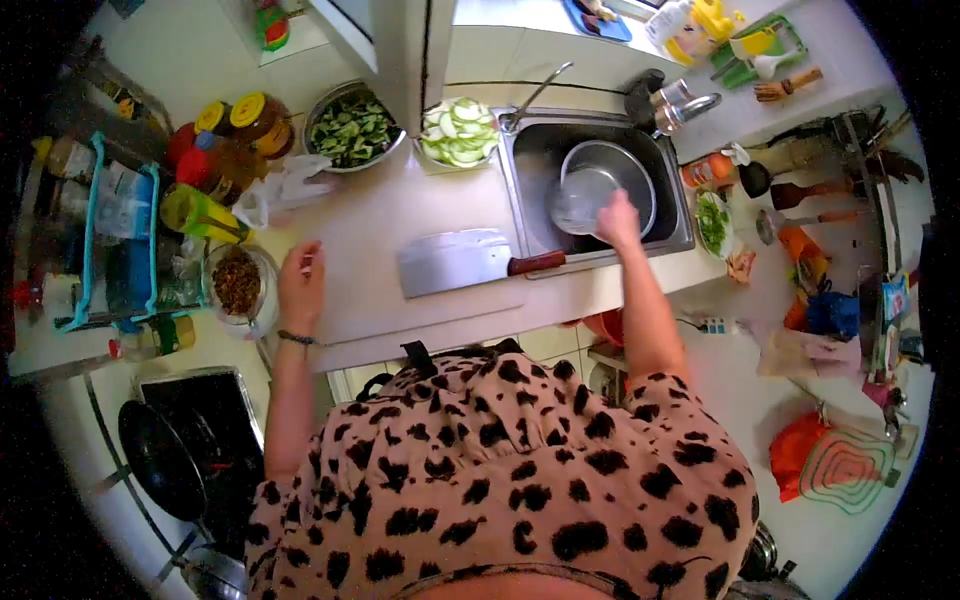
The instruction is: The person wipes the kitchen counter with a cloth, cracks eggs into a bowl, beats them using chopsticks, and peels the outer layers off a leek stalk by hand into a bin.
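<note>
Head view shows us working at the metal bowl [632,168] in the sink [534,160], our right hand [618,218] clenched there, its hold unclear; any lifting would call for a firm grip; our left hand [301,280] is loosely curled, contents uncertain

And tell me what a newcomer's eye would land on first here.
Probably the broad cleaver, lying flat on the pale counter with its reddish-brown handle at the near edge of the sink. Close behind comes the round metal basin inside the sink, with the right hand at it. The black-spotted shirt also stands out, filling much of the bottom of the view.
</note>
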Motion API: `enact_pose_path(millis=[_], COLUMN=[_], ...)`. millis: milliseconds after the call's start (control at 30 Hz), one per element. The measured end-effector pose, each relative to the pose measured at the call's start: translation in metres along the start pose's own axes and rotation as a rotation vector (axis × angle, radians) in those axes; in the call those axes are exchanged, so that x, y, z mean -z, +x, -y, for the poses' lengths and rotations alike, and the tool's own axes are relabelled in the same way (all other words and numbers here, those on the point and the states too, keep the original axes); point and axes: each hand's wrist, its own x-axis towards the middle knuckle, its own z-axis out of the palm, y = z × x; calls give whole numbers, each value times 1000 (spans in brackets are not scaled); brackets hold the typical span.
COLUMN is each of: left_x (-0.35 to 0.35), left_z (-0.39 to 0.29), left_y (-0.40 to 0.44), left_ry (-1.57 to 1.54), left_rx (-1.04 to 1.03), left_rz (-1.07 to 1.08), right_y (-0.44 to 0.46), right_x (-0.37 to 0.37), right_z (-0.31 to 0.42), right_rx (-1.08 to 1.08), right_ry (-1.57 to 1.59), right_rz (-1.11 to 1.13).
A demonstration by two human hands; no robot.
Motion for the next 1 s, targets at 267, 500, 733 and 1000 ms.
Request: enact_pose_path(millis=[267, 500, 733, 1000], left_x=[11, 33, 34, 22], left_z=[-56, -37, 3, 5], left_y=[35, 46, 39, 19], left_ry=[761, 1139, 994, 1071], left_rx=[-526, -483, -322, -127], left_rz=[-249, -277, -413, -91], right_y=[71, 112, -4, -43], right_x=[82, 35, -49, -176], right_z=[-52, -82, 120, 240], right_rx=[151, 209, 174, 487], right_ry=[-544, -650, 568, 442], right_rz=[66, 198, 908, 790])
